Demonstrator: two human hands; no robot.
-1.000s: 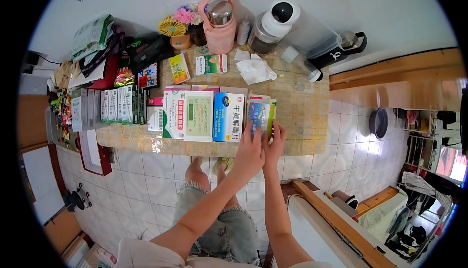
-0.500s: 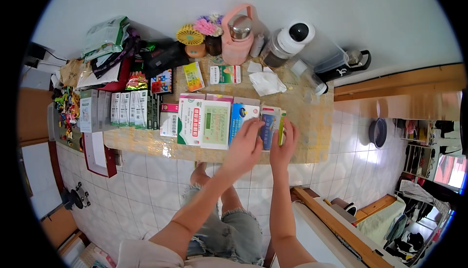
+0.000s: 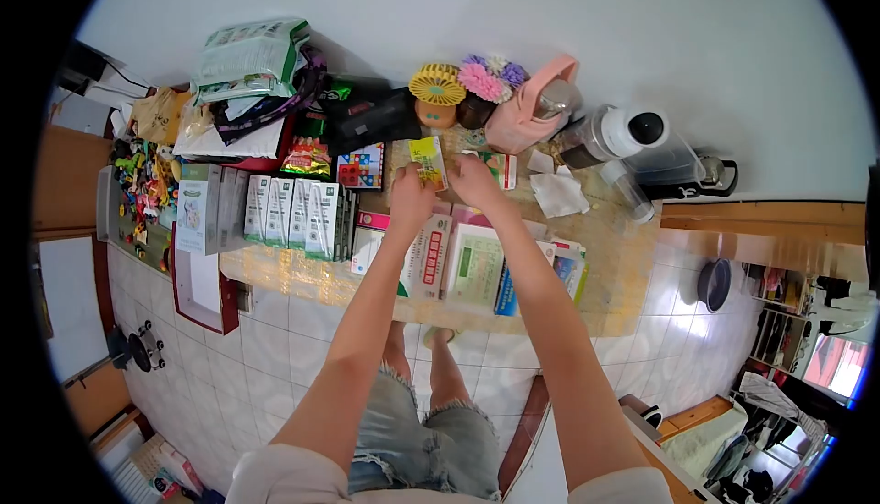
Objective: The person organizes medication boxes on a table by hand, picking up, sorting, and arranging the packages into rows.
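Observation:
My left hand [image 3: 412, 196] is bent with its fingers at the left and lower edge of a small yellow medicine box [image 3: 427, 158], which lies flat on the table. Beside it my right hand [image 3: 476, 182] covers the left end of a white-and-green medicine box [image 3: 502, 169]; its fingers are curled and partly hidden. Below my wrists stands a row of medicine boxes: a white one with red print [image 3: 427, 261], a pale green-and-white one [image 3: 474, 266], and a blue one [image 3: 507, 295] partly behind my right forearm.
White-and-green boxes [image 3: 321, 220] stand in a row to the left, near a colourful game box [image 3: 360, 167]. Along the wall are a yellow fan [image 3: 437, 85], flowers [image 3: 490, 81], a pink bottle [image 3: 524, 124] and a white camera [image 3: 632, 130]. Crumpled tissue [image 3: 559, 195] lies to the right.
Both hands have left the right end of the box row and reached up-left to the two small boxes at the back. The view has swung, so everything sits further right.

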